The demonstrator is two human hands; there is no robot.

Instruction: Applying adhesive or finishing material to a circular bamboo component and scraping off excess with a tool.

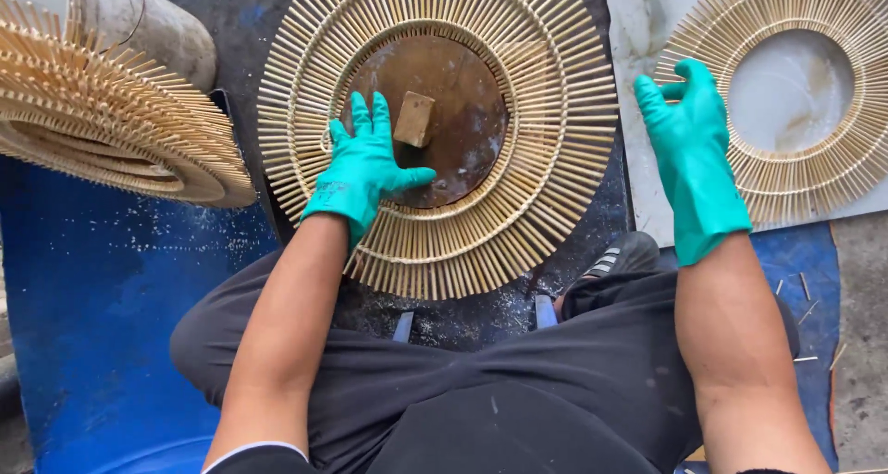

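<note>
Left hand (363, 167) lies flat, fingers spread, on the round stick frame (437, 132) straight ahead — gripping nothing. Right hand (692, 150) hovers open, off to the right beside a second frame (786, 95).

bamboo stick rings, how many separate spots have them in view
3: one ring in the middle under the left hand, one on the grey slab at right, and a stack at upper left, where more lie hidden.
</note>
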